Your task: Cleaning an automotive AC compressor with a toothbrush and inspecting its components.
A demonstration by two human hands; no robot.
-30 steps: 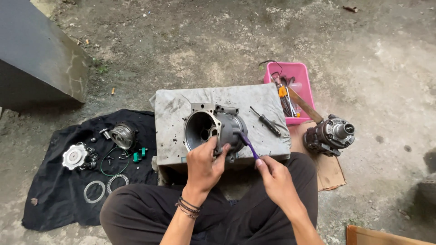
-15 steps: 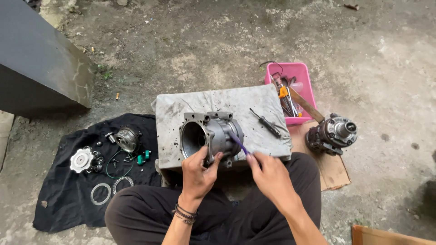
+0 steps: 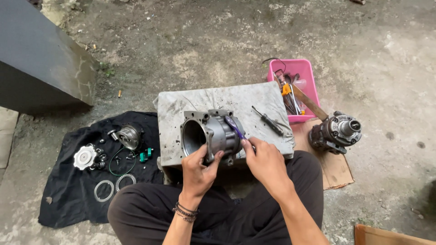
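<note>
On the cloth-covered block (image 3: 268, 97):
housing: grey casing (image 3: 211, 136), turned bore-left versus a second ago
left hand (image 3: 198, 170): gripping casing underside
right hand (image 3: 265, 159): holding purple tool (image 3: 235, 127) against casing top

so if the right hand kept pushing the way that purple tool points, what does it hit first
The right hand aims its purple-handled tool up and left, so it would first meet the grey metal housing that the left hand steadies; the tip already seems against it.
</note>
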